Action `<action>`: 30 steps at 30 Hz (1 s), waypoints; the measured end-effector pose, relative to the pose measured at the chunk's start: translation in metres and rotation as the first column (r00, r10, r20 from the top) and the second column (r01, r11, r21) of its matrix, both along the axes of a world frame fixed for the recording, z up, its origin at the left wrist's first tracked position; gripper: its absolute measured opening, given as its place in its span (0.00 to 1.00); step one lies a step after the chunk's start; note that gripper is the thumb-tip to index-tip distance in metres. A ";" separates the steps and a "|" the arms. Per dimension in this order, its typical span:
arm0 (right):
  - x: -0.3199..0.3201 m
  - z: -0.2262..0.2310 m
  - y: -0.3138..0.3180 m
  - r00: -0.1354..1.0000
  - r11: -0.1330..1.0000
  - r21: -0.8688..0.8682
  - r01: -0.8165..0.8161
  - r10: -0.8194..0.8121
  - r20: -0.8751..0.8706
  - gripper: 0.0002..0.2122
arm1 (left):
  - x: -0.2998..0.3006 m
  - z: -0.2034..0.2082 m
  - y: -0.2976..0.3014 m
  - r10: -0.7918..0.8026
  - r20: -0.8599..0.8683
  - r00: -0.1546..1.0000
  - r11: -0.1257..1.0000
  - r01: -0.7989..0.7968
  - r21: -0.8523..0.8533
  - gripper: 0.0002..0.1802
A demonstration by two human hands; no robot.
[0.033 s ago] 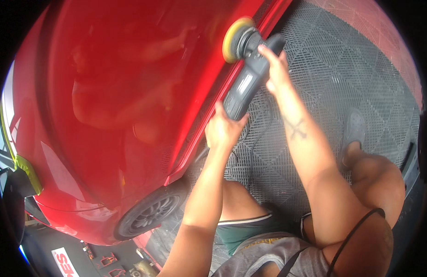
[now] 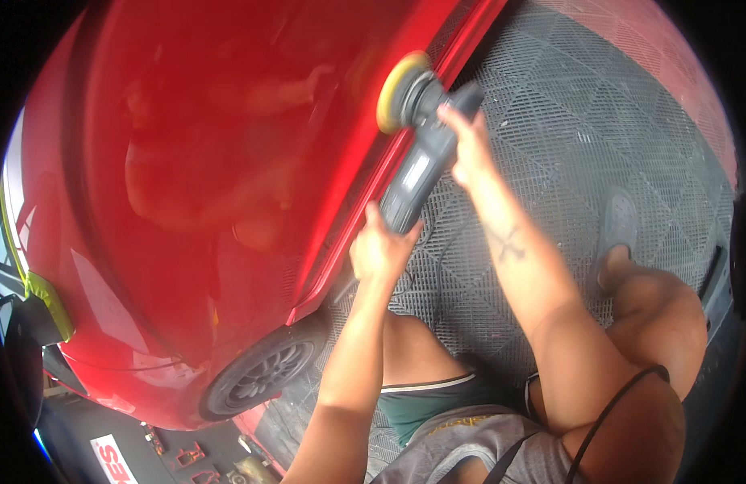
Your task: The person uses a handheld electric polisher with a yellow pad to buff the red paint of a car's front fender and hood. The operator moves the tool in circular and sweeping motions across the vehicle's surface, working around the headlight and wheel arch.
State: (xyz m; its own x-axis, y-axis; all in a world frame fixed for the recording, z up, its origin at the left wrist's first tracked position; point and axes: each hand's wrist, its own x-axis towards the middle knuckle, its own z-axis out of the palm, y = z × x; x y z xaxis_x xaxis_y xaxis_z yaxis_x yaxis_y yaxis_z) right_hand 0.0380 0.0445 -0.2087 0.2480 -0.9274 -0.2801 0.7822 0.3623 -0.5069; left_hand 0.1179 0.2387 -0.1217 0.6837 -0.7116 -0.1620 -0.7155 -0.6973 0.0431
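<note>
1. The polisher (image 2: 420, 171), a dark grey machine with a long body, is in front of the person, beside the lower part of the red car panel (image 2: 228, 161).
2. Both hands are closed around this machine, one at each end, and they stand apart from each other.
3. The right hand (image 2: 467, 145) grips the upper end, just beside the head of the machine; its thumb lies along the near side.
4. The left hand (image 2: 379, 252) is wrapped on the lower end of the body, the end that is closer to the person.
5. The long axis of the machine goes slantwise, from the left hand up and to the right, nearly in line with the lower border of the panel.
6. The round yellow pad (image 2: 399, 94) sits at the far end and faces left, to the panel. Of the two hands, the right one is clearly nearer to it.
7. The pad looks to be against the red paint, but its edge is blurred, so I cannot tell if it touches fully.
8. Below stands the wheel (image 2: 264, 375); to the right spreads the grey grid floor (image 2: 550, 137).
</note>
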 end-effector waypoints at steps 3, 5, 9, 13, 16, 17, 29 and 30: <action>0.025 -0.005 0.076 0.987 0.986 0.074 -0.151 0.147 0.061 0.34 | 0.022 -0.014 0.087 0.028 0.111 0.993 1.000 -0.027 -0.008 0.53; 0.034 -0.004 0.120 0.978 0.973 0.108 -0.202 0.194 0.077 0.37 | 0.031 -0.011 0.128 0.073 0.112 0.991 0.997 -0.074 0.007 0.51; 0.054 -0.004 0.196 0.934 0.921 0.174 -0.349 0.327 0.141 0.41 | 0.051 0.006 0.204 0.082 0.193 0.978 0.994 -0.094 0.054 0.48; 0.061 -0.008 0.226 0.891 0.881 0.146 -0.450 0.431 0.144 0.44 | 0.060 0.009 0.242 0.098 0.154 0.983 0.994 -0.103 0.021 0.52; 0.058 -0.012 0.210 0.900 0.895 0.135 -0.425 0.401 0.171 0.44 | 0.056 0.000 0.224 0.088 0.179 0.980 0.994 -0.097 0.044 0.53; 0.056 -0.008 0.194 0.931 0.924 0.139 -0.355 0.337 0.138 0.40 | 0.052 -0.004 0.211 0.055 0.189 0.980 0.998 -0.061 0.028 0.52; 0.006 0.032 0.032 0.994 0.987 -0.136 -0.080 0.068 -0.090 0.27 | 0.013 0.016 0.037 0.018 -0.085 0.996 0.996 -0.025 -0.089 0.48; 0.013 0.039 0.043 0.992 0.985 -0.156 -0.071 0.053 -0.117 0.28 | 0.016 0.015 0.049 0.023 -0.087 0.996 0.989 -0.035 -0.141 0.48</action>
